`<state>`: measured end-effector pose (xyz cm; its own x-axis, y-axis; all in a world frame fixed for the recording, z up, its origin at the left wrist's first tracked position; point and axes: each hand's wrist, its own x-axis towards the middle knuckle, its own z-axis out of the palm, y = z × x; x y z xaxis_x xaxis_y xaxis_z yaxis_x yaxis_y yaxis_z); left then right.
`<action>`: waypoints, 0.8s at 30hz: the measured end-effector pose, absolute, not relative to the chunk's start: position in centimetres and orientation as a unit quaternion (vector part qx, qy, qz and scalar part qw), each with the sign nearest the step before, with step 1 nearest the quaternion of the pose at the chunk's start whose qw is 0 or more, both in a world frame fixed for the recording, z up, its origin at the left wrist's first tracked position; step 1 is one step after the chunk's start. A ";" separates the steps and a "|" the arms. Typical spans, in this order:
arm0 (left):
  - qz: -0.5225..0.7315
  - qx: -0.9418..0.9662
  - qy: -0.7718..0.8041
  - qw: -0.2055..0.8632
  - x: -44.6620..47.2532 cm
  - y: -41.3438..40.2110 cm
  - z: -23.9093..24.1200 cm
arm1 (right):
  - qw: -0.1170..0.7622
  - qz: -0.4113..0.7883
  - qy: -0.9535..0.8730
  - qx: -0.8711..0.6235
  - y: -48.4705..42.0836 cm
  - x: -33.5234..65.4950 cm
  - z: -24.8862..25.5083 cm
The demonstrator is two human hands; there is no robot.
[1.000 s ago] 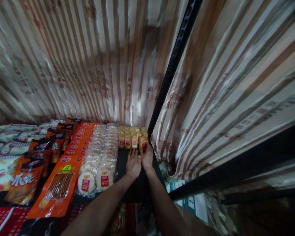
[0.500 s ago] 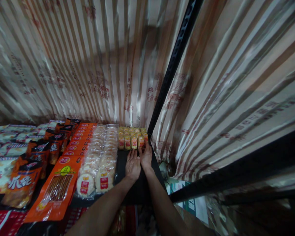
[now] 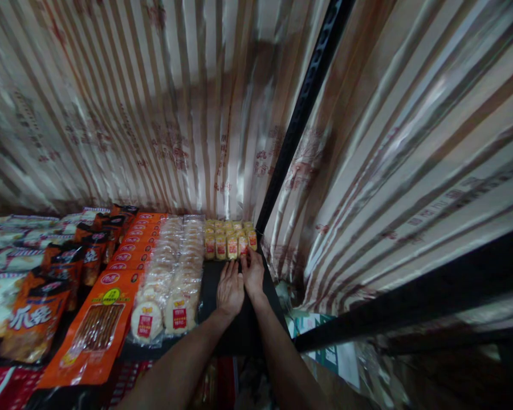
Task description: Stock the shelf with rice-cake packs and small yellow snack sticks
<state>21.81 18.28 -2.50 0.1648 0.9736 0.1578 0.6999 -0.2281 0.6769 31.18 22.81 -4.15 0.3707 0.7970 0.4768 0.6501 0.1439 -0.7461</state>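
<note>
Small yellow snack packets [image 3: 232,246] with red labels stand in rows at the back right corner of the black shelf [image 3: 235,336]. My left hand [image 3: 230,289] lies flat on the shelf in front of them, its stretched fingertips at the front row's lower edge. Beside it, my right hand [image 3: 253,273] reaches to the front packets at the right end, fingers extended against them. Neither hand has anything enclosed in it. To the left of my hands are two rows of round white crackers [image 3: 180,310] in clear wrap.
Orange packs of brown sticks [image 3: 100,324], orange-and-black snack bags [image 3: 36,319] and white bags [image 3: 2,299] fill the shelf's left. A black metal post [image 3: 297,122] rises at the corner, with a striped curtain [image 3: 188,102] behind. A black bar [image 3: 410,290] runs right.
The view has shifted very slightly. My right fingers have lowered a little at the front packets, showing more of the rightmost label. My left hand stays nearly still.
</note>
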 end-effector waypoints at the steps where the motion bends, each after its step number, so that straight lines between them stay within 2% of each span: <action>1: 0.292 0.729 0.576 0.229 21.8 18.3 -2.6 | 0.511 0.065 -0.557 -0.652 22.8 31.2 -4.2; 13: 0.311 0.739 0.561 0.208 21.8 18.2 -2.9 | 0.502 0.041 -0.569 -0.651 22.3 31.3 -4.0; 24: 0.343 0.732 0.549 0.213 21.5 15.4 -1.3 | 0.491 0.055 -0.557 -0.668 19.5 30.7 -2.4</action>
